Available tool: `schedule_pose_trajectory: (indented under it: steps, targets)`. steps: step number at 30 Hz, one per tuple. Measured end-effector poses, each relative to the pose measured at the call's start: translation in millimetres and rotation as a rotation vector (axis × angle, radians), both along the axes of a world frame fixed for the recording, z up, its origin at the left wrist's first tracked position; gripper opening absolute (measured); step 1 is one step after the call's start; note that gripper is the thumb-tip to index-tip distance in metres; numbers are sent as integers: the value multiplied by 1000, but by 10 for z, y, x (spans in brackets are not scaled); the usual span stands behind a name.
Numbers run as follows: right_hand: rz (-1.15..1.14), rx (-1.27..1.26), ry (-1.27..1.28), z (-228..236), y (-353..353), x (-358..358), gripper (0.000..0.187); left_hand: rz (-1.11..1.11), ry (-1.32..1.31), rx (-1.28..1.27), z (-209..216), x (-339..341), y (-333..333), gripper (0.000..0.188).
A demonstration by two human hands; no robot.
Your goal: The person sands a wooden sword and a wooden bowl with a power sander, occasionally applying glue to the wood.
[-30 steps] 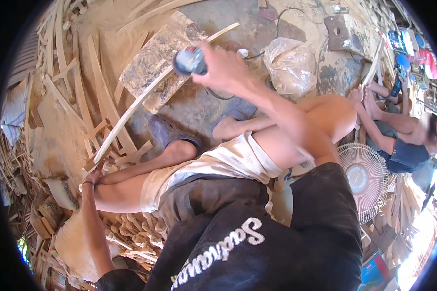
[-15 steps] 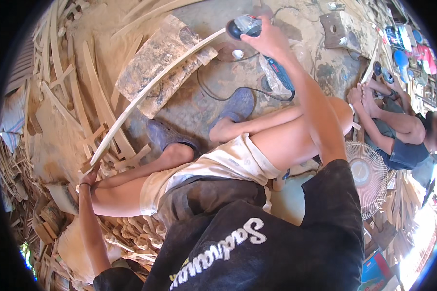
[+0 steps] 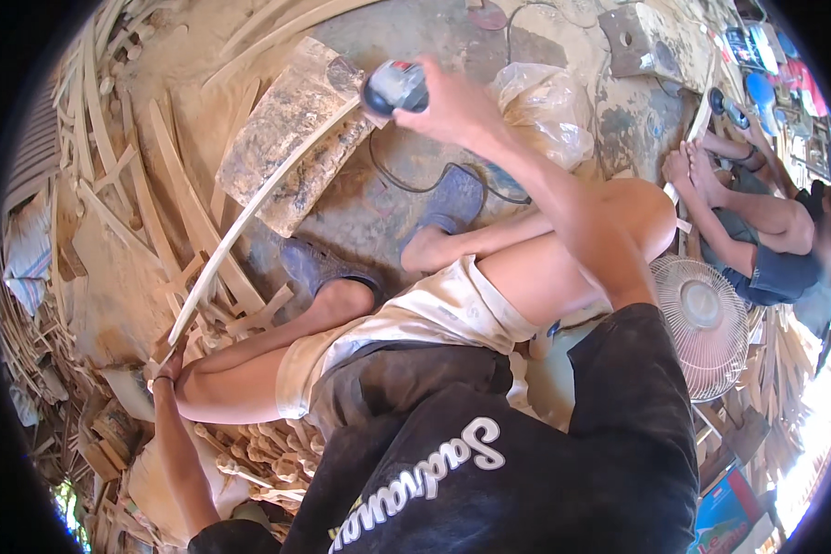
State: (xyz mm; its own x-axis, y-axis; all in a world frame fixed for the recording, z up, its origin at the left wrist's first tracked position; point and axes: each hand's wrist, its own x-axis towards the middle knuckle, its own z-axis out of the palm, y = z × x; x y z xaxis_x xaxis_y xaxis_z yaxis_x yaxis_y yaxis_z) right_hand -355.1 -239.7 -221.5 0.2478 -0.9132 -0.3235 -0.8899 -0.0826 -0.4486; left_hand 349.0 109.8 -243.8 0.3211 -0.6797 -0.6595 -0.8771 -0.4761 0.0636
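Note:
A long, pale, curved wooden strip (image 3: 258,198) slants from beside my left knee over a worn wooden block (image 3: 282,111) on the floor. Its near end is in my left hand (image 3: 168,362), whose fingers are closed round it and partly hidden. My right hand (image 3: 448,106) grips a grey angle grinder (image 3: 403,87) with a round dark disc. The disc lies against the strip's upper part, by the block's right edge. The grinder hides the strip's far end.
Curved wooden pieces (image 3: 162,185) lie at the left. Beyond my right forearm is a clear plastic bag (image 3: 545,106); a black cord (image 3: 402,185) runs near my shoe. A fan (image 3: 702,305) stands at right, near another person (image 3: 757,212) working with a similar tool.
My right hand and the grinder have moved left and nearer along the strip. The plastic bag shows more fully now. My left hand has stayed at the strip's near end.

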Motion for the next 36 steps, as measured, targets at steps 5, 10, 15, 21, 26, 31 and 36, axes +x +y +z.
schedule_pose_trajectory:
  steps: [5, 10, 15, 21, 26, 31, 36]
  targets:
    - [-115, -45, 53, -174, -335, -423, 87, 11, 100, -39, 36, 188, 26, 53]
    - [-205, -69, 95, -146, -405, -556, 91, -33, 37, 21, 54, -81, -121, 52]
    - [-119, -37, 32, -211, -233, -325, 95, 6, 86, -23, 136, 16, -53, 49]
    - [-225, -57, 47, -324, -403, -678, 97, -6, 134, -58, 43, -50, -102, 49]
    - [-189, -49, -53, -349, -304, -496, 96, 54, 173, -96, 115, -12, -14, 49]
    - [-307, 44, -89, -531, -522, -791, 97, -17, 132, -62, 60, -101, -134, 50]
    - [-294, 77, -176, -526, -400, -643, 101, 22, 182, -83, -28, 68, 9, 50]
